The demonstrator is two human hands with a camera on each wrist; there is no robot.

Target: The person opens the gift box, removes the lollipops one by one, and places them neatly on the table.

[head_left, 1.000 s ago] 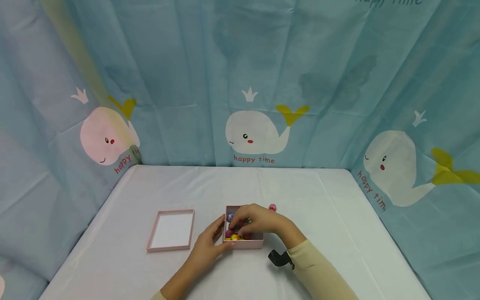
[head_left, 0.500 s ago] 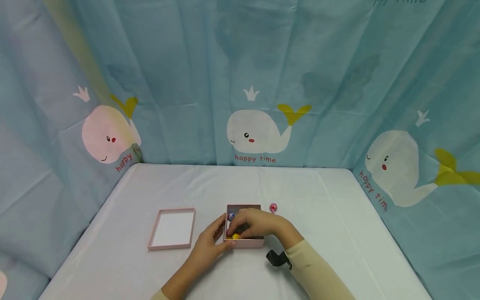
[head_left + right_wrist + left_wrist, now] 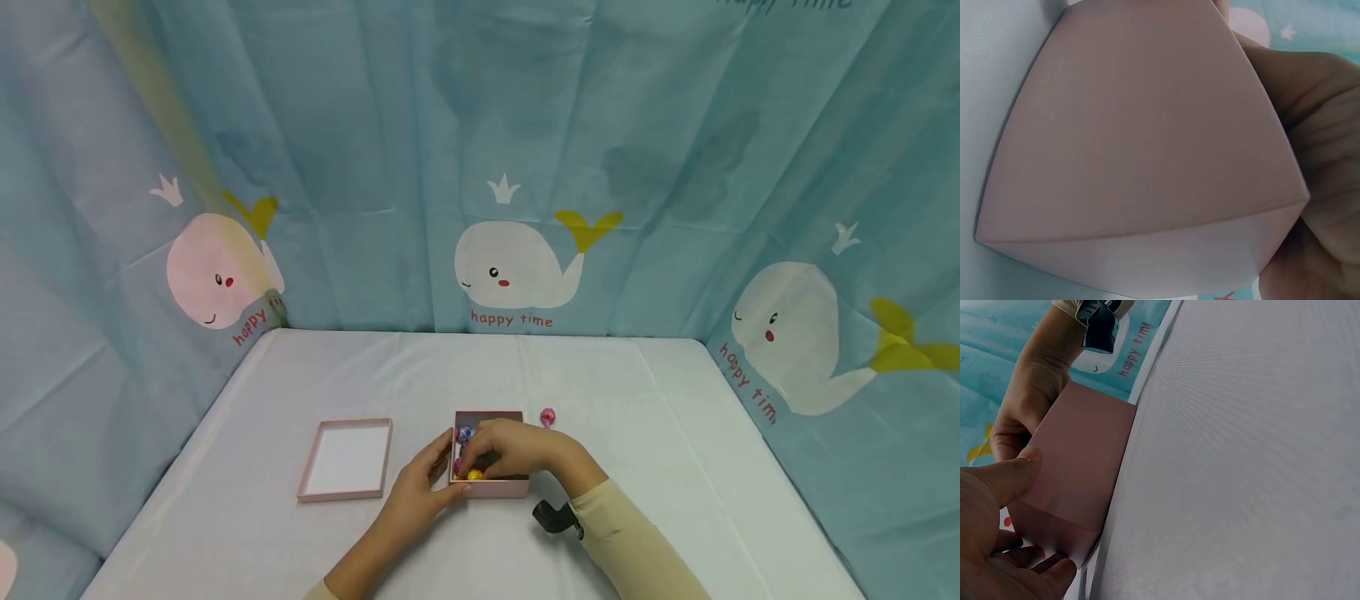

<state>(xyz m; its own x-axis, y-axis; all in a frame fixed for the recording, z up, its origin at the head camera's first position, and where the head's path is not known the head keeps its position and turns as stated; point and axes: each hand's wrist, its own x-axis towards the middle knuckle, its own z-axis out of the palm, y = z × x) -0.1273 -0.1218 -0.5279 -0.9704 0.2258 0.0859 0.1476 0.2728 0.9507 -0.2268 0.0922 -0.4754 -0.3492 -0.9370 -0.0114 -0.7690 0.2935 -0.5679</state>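
In the head view a pink open box (image 3: pixel 497 488) stands on the table in front of me. My left hand (image 3: pixel 416 493) grips its left side, thumb on the front wall and fingers along the side wall, as the left wrist view also shows. My right hand (image 3: pixel 517 443) reaches over the right wall, fingers bent down inside; I cannot tell whether they pinch anything. Beside those fingers lie a yellow wrapped candy (image 3: pixel 476 475) and, farther back, a blue one (image 3: pixel 465 433). The right hand covers much of the inside. In the right wrist view the box's outer wall (image 3: pixel 1141 125) fills the picture.
A shallow pink lid (image 3: pixel 347 458) with a white inside lies to the left of the box. Behind the right hand lies a pink lollipop (image 3: pixel 547 416). A white cloth (image 3: pixel 645 500) covers the table, and blue whale-print curtains (image 3: pixel 375 167) hang around it.
My right hand has dipped slightly lower and nearer the box's left side, its fingers now hiding more of the candies. The left hand keeps its grip on the box.
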